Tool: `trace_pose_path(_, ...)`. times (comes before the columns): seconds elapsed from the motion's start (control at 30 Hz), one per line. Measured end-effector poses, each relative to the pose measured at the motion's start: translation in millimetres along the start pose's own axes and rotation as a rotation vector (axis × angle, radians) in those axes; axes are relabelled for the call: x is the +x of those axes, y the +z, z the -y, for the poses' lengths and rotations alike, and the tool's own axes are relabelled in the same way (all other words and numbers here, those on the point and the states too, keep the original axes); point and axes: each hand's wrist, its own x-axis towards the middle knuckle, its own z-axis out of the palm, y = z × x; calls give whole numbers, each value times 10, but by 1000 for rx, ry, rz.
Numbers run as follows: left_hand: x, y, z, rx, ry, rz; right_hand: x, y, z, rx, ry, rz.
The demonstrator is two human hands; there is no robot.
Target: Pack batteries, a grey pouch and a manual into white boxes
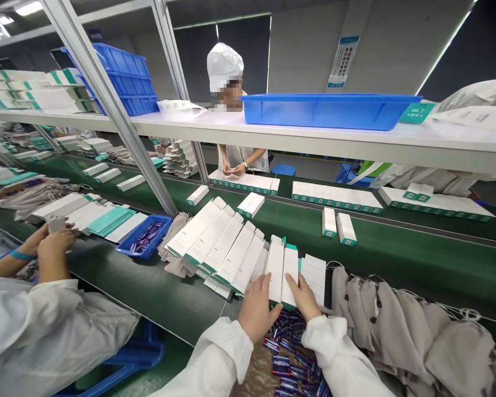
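Observation:
In front of me, several long white boxes [227,245] with green ends lean in a slanted row. My left hand [254,309] is at the lower left of one upright white box [276,264], fingers against its side and thumb at its bottom end. Beside it, my right hand [305,296] holds a second white box [290,270] by its right edge, thumb on the front. The two boxes stand side by side. Below my hands lie many small batteries [289,369] in blue and red wrappers, on brown paper partly covered by my sleeves.
Grey cloth pouches [400,325] are heaped at right. A blue tray [144,237] of batteries sits left, near a co-worker's hands [55,240]. Boxes lie on the green belt [380,248]. Overhead, a shelf [314,138] holds a blue bin [326,113]; another person stands behind.

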Motion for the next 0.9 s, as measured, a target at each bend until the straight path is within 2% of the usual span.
trace_pose_path(0.1, -290, 9, 91, -274, 100, -29, -372, -58, -1, 87, -106, -73)
trace_pose_path(0.2, -651, 20, 213, -494, 50, -35, -776, -85, -171, 124, -189, -65)
trace_pose_path(0.33, -1017, 41, 479, -608, -148, 5, -1180, 51, -566, 44, -236, 122)
trace_pose_path(0.43, -1206, -8, 679, -572, -210, -61, -1306, 200, -643, -52, -333, 319)
trace_pose_path(0.5, -1315, -98, 765, -562, -278, -104, -1337, 285, -490, -131, -417, 443)
trace_pose_path(0.57, -1416, -213, 810, -604, -359, -138, -1356, 360, -210, -187, -486, 552)
trace_pose_path(0.7, -1560, -366, 866, -783, -465, -311, -1366, 552, 387, -179, -580, 634)
trace_pose_path(0.8, -1585, -321, 948, -966, -626, -464, -1269, 804, 644, -286, -530, 645)
trace_pose_path(0.9, -1523, -217, 1067, -1197, -797, -568, -1085, 1155, 752, -468, -488, 658)
